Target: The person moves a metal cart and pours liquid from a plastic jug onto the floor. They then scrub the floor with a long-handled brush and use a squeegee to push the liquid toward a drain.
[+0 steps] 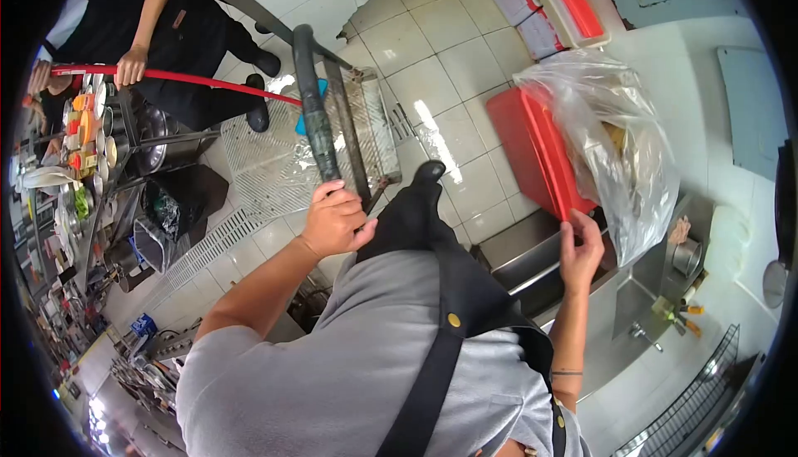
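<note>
My left hand is closed around the lower end of the dark, worn push handle of a platform cart. The cart's ridged metal deck lies beyond, on the tiled floor. My right hand grips the near edge of a red plastic bin, its thumb and fingers at the rim. A clear plastic bag with brownish contents, too blurred to name, rests against the bin's right side.
At upper left a co-worker in a black apron holds a red pole reaching the cart. A steel sink stands at right. Red-and-white boxes sit at the far wall. A black bin and a floor drain lie left.
</note>
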`<state>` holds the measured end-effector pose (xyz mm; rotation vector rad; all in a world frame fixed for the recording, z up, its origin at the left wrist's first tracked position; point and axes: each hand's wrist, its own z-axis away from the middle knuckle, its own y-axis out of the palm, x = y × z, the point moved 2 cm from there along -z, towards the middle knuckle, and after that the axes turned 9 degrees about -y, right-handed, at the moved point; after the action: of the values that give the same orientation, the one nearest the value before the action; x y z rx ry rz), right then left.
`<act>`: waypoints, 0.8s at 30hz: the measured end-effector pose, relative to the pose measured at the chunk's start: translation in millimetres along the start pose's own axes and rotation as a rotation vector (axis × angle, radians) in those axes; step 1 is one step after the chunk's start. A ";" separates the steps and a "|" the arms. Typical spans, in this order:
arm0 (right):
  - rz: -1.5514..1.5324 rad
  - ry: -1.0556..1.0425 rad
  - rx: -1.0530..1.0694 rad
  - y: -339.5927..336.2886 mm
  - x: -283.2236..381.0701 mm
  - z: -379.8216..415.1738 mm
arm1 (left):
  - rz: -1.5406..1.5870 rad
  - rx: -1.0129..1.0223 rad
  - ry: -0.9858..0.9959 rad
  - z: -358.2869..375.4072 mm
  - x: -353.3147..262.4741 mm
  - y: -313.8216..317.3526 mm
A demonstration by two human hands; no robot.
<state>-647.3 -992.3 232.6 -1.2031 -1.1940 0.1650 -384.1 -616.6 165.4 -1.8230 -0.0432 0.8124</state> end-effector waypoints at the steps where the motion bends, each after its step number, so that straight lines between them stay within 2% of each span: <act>1: -0.024 -0.010 0.028 3.9 -1.4 -10.5 | -0.092 0.107 -0.078 -1.4 -3.5 -2.5; 2: -0.050 -0.018 0.054 9.5 -3.5 -19.3 | -0.096 0.115 -0.084 -4.6 -9.1 -3.4; 4: -0.096 -0.031 0.126 21.2 -12.9 -33.3 | -0.140 0.019 -0.370 -13.3 -10.7 -5.8; 5: -0.134 -0.054 0.185 28.4 -14.9 -49.5 | -0.365 -0.035 -0.456 -28.2 -19.6 -15.0; 6: -0.162 -0.073 0.242 35.6 -13.8 -57.6 | -0.375 -0.038 -0.466 -28.6 -19.6 -13.5; 8: -0.157 -0.119 0.322 39.3 -18.6 -77.8 | -0.396 -0.077 -0.621 -25.9 -14.5 -6.7; 9: -0.182 -0.168 0.385 41.3 -19.4 -88.4 | -0.491 -0.098 -0.643 -25.2 -15.2 -10.5; 10: -0.209 -0.219 0.449 43.6 -20.2 -98.8 | -0.501 -0.108 -0.663 -23.1 -15.6 -10.6; 12: -0.200 -0.311 0.496 42.6 -21.5 -126.5 | -0.380 -0.175 -0.893 -17.1 -14.2 -7.7; 14: -0.205 -0.399 0.570 40.7 -26.0 -153.9 | -0.484 -0.196 -0.897 -20.0 -21.0 -4.0; 16: -0.228 -0.436 0.612 41.6 -34.7 -181.8 | -0.335 -0.360 -1.056 -24.4 -22.3 5.4; 17: -0.237 -0.446 0.618 40.7 -38.7 -194.3 | -0.338 -0.337 -1.182 -28.1 -26.0 6.4; 20: -0.276 -0.518 0.630 37.4 -55.6 -224.1 | -0.413 -0.377 -1.289 -28.5 -25.1 12.6; 24: -0.321 -0.544 0.660 34.7 -84.1 -244.3 | -0.459 -0.424 -1.313 -23.4 -23.1 12.3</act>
<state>-478.9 -1185.1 183.3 -0.3803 -1.6139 0.6197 -393.2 -650.0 170.9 -1.2351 -1.4904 1.5770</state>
